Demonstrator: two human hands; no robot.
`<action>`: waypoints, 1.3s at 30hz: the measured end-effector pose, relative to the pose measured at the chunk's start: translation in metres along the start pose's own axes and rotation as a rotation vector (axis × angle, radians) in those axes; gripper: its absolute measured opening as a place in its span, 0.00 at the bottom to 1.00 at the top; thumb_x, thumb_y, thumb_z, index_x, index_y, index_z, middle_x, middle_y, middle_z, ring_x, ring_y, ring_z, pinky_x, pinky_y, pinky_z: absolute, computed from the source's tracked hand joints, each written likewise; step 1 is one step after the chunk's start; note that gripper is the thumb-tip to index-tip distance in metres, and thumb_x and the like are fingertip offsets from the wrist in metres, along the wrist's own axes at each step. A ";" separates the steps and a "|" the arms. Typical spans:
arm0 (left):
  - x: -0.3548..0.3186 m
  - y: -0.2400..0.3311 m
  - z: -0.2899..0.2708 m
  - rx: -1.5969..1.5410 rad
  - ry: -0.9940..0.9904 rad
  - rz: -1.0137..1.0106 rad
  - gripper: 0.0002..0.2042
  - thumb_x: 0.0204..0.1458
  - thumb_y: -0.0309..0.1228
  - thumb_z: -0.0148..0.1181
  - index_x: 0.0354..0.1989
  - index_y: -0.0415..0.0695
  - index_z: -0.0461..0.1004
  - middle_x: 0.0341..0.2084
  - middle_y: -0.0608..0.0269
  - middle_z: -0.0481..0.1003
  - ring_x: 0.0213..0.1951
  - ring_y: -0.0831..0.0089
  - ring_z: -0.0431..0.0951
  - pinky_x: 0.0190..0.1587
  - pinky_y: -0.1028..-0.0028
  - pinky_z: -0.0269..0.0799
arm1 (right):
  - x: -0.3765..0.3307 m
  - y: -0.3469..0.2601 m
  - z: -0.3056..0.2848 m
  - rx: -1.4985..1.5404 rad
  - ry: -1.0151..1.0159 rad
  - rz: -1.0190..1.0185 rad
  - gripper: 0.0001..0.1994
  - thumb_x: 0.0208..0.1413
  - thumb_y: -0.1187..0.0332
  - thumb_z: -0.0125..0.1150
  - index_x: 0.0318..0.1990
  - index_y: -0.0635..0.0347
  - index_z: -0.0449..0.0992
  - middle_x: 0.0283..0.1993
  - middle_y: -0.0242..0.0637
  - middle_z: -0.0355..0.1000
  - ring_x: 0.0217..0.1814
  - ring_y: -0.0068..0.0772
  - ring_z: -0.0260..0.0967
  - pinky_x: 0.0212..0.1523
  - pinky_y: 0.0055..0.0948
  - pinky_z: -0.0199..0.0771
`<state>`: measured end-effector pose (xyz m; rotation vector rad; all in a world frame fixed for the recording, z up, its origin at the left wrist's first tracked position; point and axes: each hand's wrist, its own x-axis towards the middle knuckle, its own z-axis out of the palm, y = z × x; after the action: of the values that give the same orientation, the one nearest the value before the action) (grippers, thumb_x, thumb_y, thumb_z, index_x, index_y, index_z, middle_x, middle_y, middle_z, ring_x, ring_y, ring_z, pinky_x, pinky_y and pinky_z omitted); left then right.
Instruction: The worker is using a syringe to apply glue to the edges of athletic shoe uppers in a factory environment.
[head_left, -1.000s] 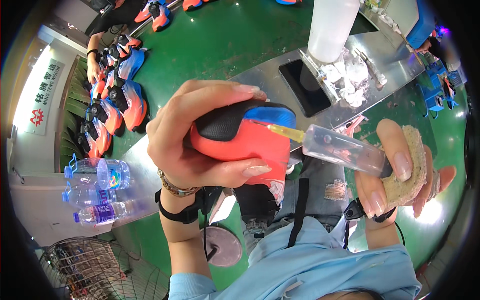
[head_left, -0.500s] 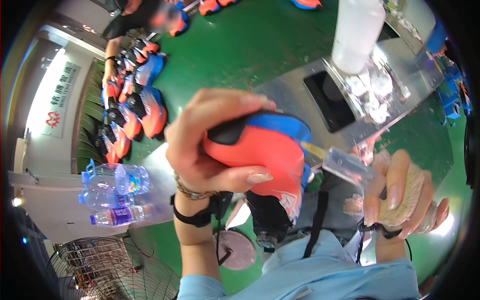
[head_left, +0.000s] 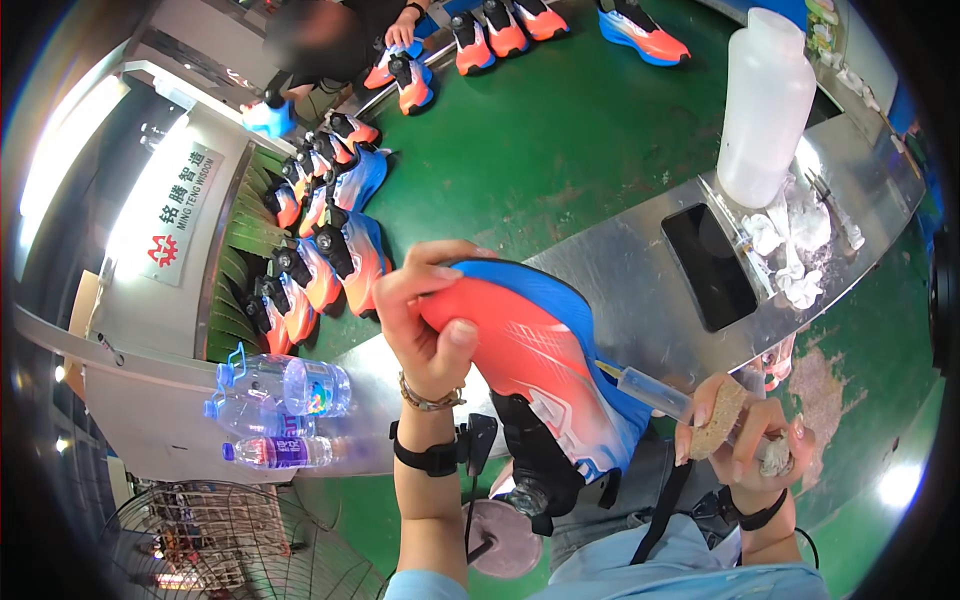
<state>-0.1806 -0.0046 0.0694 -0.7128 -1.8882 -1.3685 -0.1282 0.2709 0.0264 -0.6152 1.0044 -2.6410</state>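
One shoe point(head_left: 540, 355) is near the bench point(head_left: 620, 275); the left hand point(head_left: 415, 325) has fingers gripping its red end, the right hand point(head_left: 755, 435) fingers gripping a syringe point(head_left: 655, 394) and sponge point(head_left: 712, 425), tip at the blue sole point(head_left: 540, 285)

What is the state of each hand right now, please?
Left hand: closed around one end of the coral-and-blue shoe.
Right hand: closed, holding the clear syringe and a beige sponge.

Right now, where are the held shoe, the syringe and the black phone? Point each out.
Held shoe point(head_left: 540, 355): head view, coral side of its upper.
Syringe point(head_left: 655, 394): head view, clear barrel.
Black phone point(head_left: 709, 267): head view, middle of its dark screen.
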 end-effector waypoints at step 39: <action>-0.121 -0.038 -0.072 0.212 0.603 -0.894 0.10 0.55 0.30 0.50 0.43 0.45 0.62 0.32 0.66 0.71 0.31 0.81 0.71 0.30 0.85 0.67 | -0.016 0.024 -0.032 -0.294 -0.060 0.033 0.25 0.57 0.53 0.34 0.20 0.65 0.68 0.45 0.57 0.62 0.41 0.41 0.63 0.45 0.35 0.60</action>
<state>-0.1204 -0.0890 -0.0330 0.6901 -1.8288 -1.5910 -0.1268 0.2775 -0.0163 -0.7266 1.3846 -2.4501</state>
